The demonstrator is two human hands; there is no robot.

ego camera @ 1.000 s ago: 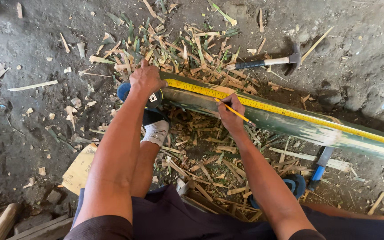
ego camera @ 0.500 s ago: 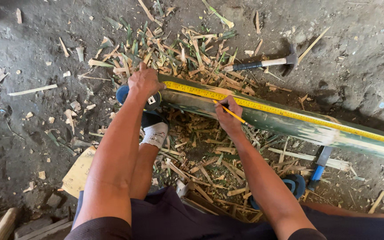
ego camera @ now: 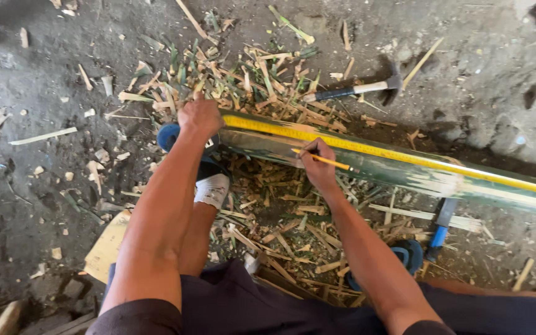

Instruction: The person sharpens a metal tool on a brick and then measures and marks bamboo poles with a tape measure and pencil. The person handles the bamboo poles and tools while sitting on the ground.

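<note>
From the head view I see the green bamboo pole (ego camera: 404,170) running from the centre of the frame out to the right edge, lying across a heap of bamboo splinters (ego camera: 262,80) on the dirt floor (ego camera: 44,205). A yellow tape measure (ego camera: 367,149) is stretched along the top of the pole. My left hand (ego camera: 200,116), centre-left of the frame, is curled down over the pole's near end, fingers closed around it where the tape begins; I judge that it pins the tape's start and keeps the pole from rolling. My right hand (ego camera: 319,166), at the middle of the frame, pinches a yellow pencil (ego camera: 322,160) between thumb and fingers, the pencil lying just below the tape's edge against the pole, held flat so that a reading on the tape can be carried onto the green skin. Below the left hand sits a foot in a grey sock (ego camera: 211,188) with a blue sandal (ego camera: 169,135) by the pole end. A hammer (ego camera: 355,90) lies in the upper centre-right, well apart from both hands, and a blue-handled tool (ego camera: 442,226) rests under the pole at lower right.
</note>
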